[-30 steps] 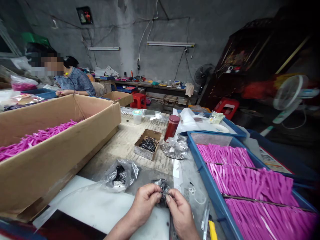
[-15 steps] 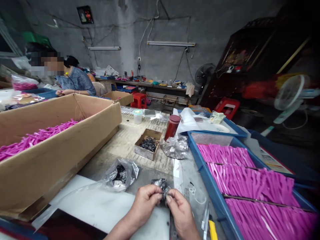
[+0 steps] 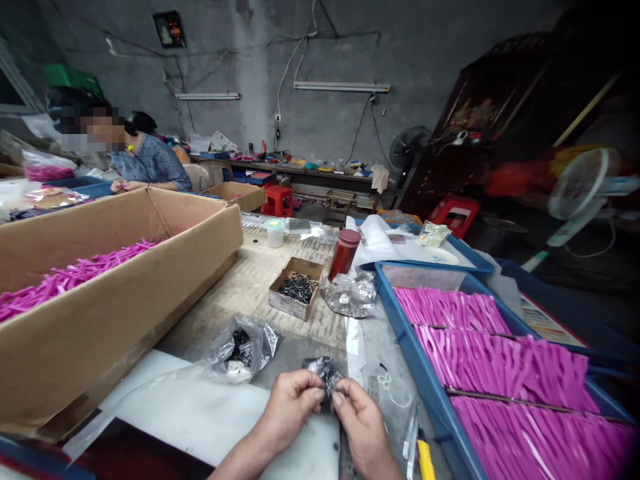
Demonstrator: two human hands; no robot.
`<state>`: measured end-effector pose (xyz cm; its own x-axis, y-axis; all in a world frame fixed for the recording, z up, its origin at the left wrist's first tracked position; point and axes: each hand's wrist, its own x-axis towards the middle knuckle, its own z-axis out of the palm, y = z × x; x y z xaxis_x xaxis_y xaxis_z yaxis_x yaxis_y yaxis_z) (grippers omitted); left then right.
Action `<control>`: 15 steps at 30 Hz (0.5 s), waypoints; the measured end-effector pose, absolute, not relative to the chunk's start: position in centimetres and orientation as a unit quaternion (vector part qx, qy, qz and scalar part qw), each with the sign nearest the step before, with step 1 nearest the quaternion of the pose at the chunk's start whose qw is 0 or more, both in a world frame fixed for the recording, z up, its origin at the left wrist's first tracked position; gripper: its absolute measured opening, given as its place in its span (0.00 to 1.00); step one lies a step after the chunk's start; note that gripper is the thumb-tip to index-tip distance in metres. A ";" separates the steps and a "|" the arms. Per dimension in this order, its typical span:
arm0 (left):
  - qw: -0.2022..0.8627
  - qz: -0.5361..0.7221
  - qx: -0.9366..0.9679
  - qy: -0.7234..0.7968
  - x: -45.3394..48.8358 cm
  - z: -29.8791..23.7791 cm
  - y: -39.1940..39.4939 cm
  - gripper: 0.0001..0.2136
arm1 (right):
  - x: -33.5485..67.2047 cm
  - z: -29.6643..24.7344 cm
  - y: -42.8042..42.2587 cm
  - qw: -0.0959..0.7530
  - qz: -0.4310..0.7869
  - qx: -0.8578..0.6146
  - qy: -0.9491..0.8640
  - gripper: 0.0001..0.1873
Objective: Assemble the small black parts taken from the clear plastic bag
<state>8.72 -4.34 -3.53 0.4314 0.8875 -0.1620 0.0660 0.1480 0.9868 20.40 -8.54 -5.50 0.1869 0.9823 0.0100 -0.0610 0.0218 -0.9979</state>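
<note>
A small clear plastic bag (image 3: 324,367) with dark contents is bunched up at the near part of the table. My left hand (image 3: 295,408) pinches it from the left between thumb and forefinger. From the right, my right hand (image 3: 361,421) pinches it in the same way, the fingertips of both hands almost meeting. The exact bit of the bag between the fingertips is too dark to make out. Left of my hands, an open plastic bag (image 3: 265,341) with black pieces in it rests by a white sheet (image 3: 220,407).
A long cardboard box (image 3: 125,293) of pink strips borders the left side; a blue tray (image 3: 425,387) of pink strips borders the right. Ahead are a small carton (image 3: 290,305) of black parts, a red canister (image 3: 345,255) and a yellow-handled cutter (image 3: 426,460). Another person (image 3: 150,160) sits far left.
My hands keep their pinch in nearly the same place. The other person's head has tilted slightly downward and left.
</note>
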 end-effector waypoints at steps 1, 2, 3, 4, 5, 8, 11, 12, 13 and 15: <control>0.632 0.327 0.562 0.422 8.7 -3.6 -4.3 0.04 | 20.4 -5.4 -8.5 0.564 0.465 -0.523 -0.438 0.08; 0.632 0.328 0.562 0.421 8.7 -3.7 -4.4 0.04 | 20.4 -5.4 -8.6 0.565 0.466 -0.522 -0.437 0.08; 0.631 0.329 0.563 0.420 8.7 -3.7 -4.4 0.04 | 20.4 -5.3 -8.6 0.565 0.468 -0.522 -0.435 0.08; 0.630 0.329 0.565 0.419 8.7 -3.7 -4.4 0.04 | 20.4 -5.3 -8.6 0.564 0.470 -0.523 -0.433 0.08; 0.627 0.330 0.568 0.418 8.6 -3.7 -4.4 0.04 | 20.3 -5.3 -8.6 0.565 0.471 -0.523 -0.431 0.08; 0.616 0.329 0.584 0.414 8.5 -3.6 -4.5 0.04 | 20.3 -5.5 -8.7 0.567 0.479 -0.520 -0.422 0.08; 0.606 0.327 0.596 0.413 8.5 -3.5 -4.5 0.05 | 20.3 -5.8 -8.7 0.570 0.489 -0.516 -0.412 0.07; 0.602 0.327 0.600 0.413 8.5 -3.5 -4.5 0.05 | 20.3 -5.8 -8.7 0.569 0.490 -0.517 -0.411 0.07; 0.598 0.327 0.604 0.413 8.5 -3.5 -4.5 0.05 | 20.3 -5.9 -8.7 0.569 0.490 -0.517 -0.411 0.07; 0.583 0.326 0.617 0.415 8.5 -3.5 -4.5 0.05 | 20.3 -5.9 -8.6 0.567 0.490 -0.518 -0.413 0.07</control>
<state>8.46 -4.53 -3.47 0.4428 0.8930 -0.0809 0.1316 0.0245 0.9910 20.33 -8.64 -5.94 0.1803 0.9828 -0.0396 -0.1275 -0.0165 -0.9917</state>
